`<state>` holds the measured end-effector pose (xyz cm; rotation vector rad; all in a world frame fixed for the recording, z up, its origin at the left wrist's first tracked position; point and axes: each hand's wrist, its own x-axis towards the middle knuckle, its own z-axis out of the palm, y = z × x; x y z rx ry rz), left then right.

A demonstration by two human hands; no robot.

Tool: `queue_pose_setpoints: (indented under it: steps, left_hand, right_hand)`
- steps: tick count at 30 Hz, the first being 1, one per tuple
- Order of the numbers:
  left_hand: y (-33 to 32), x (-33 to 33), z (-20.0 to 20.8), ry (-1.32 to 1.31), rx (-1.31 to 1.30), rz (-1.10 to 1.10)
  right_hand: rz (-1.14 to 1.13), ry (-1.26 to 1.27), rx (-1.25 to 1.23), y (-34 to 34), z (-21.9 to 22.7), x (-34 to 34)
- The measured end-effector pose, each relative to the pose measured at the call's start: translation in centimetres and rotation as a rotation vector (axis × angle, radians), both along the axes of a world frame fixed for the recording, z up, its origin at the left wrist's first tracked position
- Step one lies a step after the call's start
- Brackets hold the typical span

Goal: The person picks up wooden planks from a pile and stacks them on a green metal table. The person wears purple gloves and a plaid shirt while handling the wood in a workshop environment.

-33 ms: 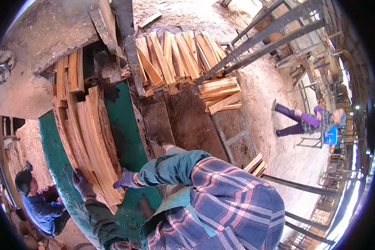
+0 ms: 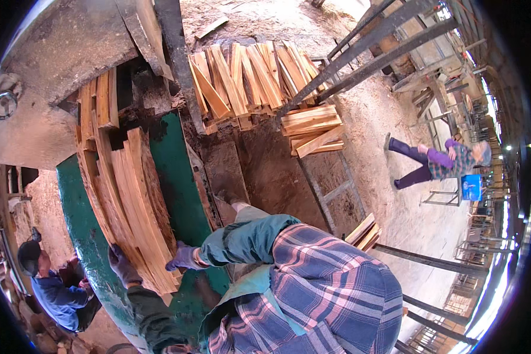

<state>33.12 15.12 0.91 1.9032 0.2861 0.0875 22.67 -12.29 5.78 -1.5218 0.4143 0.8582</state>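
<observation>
Lower left of the frame, your left hand point(image 2: 124, 266) angled upward, right hand point(image 2: 184, 258) pointing leftward, fingers against the boards point(image 2: 131, 206) from opposite sides, cannot tell whether clamped

On the worktable point(image 2: 186, 189) lie planks point(image 2: 124, 203), with stacked boards point(image 2: 255, 79) to its right and a co-worker point(image 2: 59, 301) to its left.

In the lower centre, a navy, pink and white plaid cloth garment point(image 2: 336, 271) is showing, with dark green cloth sleeves point(image 2: 245, 239). Purple-grey gloves point(image 2: 186, 259) are covering the left hand point(image 2: 124, 268) and the right hand point(image 2: 183, 257).
</observation>
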Motion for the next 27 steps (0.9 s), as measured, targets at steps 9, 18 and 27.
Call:
queue_pose_setpoints:
  steps: [9, 18, 27]
  left_hand:
    - [0.0, -6.3, -0.2, 0.021, 0.247, 0.079]
    - [0.0, -6.5, -2.4, 0.046, 0.144, 0.113]
    - [3.4, -1.5, -2.6, 0.145, 0.241, -0.071]
  right_hand:
    - [-0.293, 0.072, 0.711, -7.0, 0.7, -6.9]
    - [-0.6, 0.111, 0.652, -24.8, 4.0, -14.9]
    - [-0.697, -0.484, 0.279, -44.7, 9.3, 9.0]
